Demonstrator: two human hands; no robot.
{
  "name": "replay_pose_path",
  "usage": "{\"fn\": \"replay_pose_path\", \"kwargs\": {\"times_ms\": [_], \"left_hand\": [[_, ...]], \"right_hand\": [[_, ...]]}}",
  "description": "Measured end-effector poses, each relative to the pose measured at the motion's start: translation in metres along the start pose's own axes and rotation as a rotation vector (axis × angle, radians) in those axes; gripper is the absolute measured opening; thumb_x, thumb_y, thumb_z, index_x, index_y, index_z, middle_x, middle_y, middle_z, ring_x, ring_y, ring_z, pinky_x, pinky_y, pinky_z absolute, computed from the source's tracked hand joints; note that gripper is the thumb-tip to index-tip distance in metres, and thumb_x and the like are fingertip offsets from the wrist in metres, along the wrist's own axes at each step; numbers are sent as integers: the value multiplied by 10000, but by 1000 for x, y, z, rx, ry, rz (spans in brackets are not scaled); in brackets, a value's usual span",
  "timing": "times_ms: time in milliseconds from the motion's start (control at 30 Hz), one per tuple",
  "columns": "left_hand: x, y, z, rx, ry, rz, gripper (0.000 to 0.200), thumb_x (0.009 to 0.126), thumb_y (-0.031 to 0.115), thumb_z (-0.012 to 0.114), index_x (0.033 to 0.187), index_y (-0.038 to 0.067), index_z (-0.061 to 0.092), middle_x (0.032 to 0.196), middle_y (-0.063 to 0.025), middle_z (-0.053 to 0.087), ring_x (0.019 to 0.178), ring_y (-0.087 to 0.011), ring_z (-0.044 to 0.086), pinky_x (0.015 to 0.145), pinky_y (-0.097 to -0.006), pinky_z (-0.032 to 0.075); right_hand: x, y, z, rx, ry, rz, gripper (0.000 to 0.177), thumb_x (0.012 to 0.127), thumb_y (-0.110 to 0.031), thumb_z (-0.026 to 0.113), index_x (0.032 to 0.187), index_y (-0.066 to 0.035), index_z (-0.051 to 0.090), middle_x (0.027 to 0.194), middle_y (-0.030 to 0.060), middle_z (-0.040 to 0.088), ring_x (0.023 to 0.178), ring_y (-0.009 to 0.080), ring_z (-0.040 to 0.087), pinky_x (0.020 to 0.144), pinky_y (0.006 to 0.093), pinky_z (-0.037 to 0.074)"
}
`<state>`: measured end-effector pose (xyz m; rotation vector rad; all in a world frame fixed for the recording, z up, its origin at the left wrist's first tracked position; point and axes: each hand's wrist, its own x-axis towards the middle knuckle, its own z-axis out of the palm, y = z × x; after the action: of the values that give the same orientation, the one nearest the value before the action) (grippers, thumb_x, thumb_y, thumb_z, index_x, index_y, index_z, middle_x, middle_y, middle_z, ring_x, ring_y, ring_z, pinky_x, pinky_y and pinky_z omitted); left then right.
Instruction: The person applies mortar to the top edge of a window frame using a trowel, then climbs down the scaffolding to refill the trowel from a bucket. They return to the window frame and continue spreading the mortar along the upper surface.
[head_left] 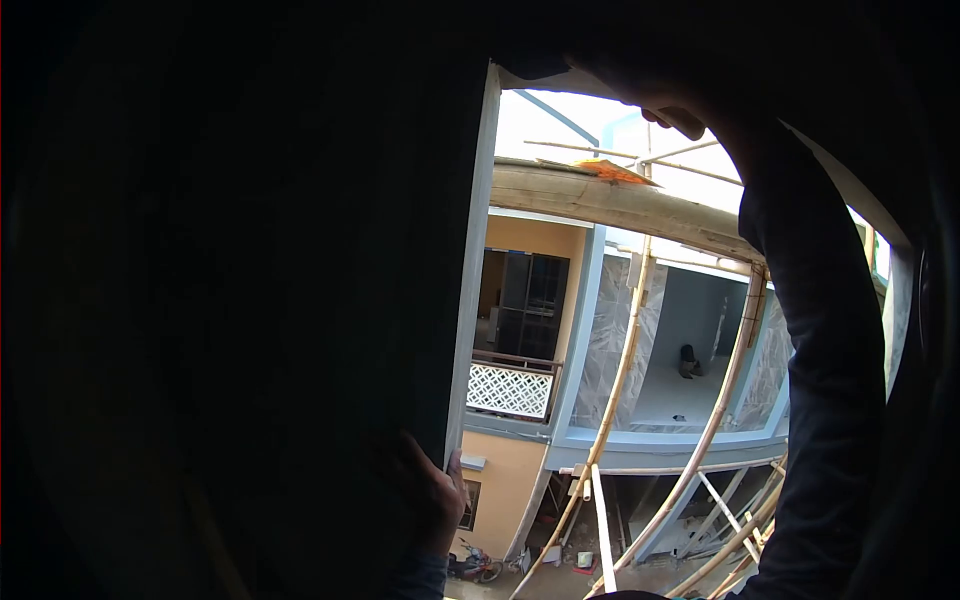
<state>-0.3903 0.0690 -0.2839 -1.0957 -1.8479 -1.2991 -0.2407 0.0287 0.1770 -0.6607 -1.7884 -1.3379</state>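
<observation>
Grey frame edge [470, 300] is clasped low by the left hand [435, 495], while the raised right hand [668, 108] is too dark to tell its grip.

1. We face a dark, unlit wall [220, 300] that fills the left, edged by a grey frame [470, 280].
2. Beyond it we see bright daylight, a wooden beam [620, 205] and bamboo poles [610, 400].
3. Opposite us stands a peach building [505, 480] with a lattice balcony rail [508, 390].

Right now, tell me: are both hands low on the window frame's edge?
No: only the left hand grips the frame edge low down; the right hand is raised at the top.
</observation>
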Motion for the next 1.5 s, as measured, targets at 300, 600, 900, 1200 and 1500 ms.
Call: {"fn": "replay_pose_path", "kwargs": {"times_ms": [300, 600, 900, 1200, 1500], "left_hand": [[-3, 0, 4, -3, 7, -9, 859, 845, 326, 674, 1433, -76, 195, 1435, -382, 172, 1341, -563, 152, 1102, -612, 160], [-3, 0, 1, -11, 12, 11, 864, 866, 313, 649, 1451, -60, 134, 1455, -361, 151, 1359, -537, 134, 1119, -594, 134], [-6, 7, -3, -9, -1, -25, 884, 857, 236, 659, 1469, -29, 79, 1486, -316, 156, 1380, -480, 156, 1139, -532, 135], [-5, 12, -11, 58, 3, -16, 866, 867, 263, 646, 1463, -39, 94, 1483, -311, 181, 1377, -473, 188, 1143, -520, 147], [-5, 10, -10, 70, -7, -34, 863, 861, 268, 655, 1467, -16, 111, 1483, -290, 212, 1369, -461, 228, 1139, -511, 184]], "right_hand": [[-54, 115, -3, -30, 83, 194, 398, 970, -431, 461, 1023, -53, 571, 680, 101, 601, 555, 191, 628, 532, 355, 540], [-43, 47, 28, 68, 14, 183, 264, 959, -313, 528, 961, -55, 585, 724, 109, 636, 664, 216, 659, 648, 377, 550], [-87, 82, 7, -200, -17, 6, 424, 1011, -354, 394, 875, -17, 612, 612, 123, 636, 508, 191, 643, 527, 337, 526], [-164, 186, -32, -217, -203, 354, 316, 901, -137, 574, 1195, -29, 534, 811, 151, 642, 536, 205, 631, 441, 310, 525], [-131, 107, -12, -246, -25, 113, 315, 983, -292, 490, 934, -10, 622, 682, 140, 643, 572, 224, 640, 584, 320, 522]]}}
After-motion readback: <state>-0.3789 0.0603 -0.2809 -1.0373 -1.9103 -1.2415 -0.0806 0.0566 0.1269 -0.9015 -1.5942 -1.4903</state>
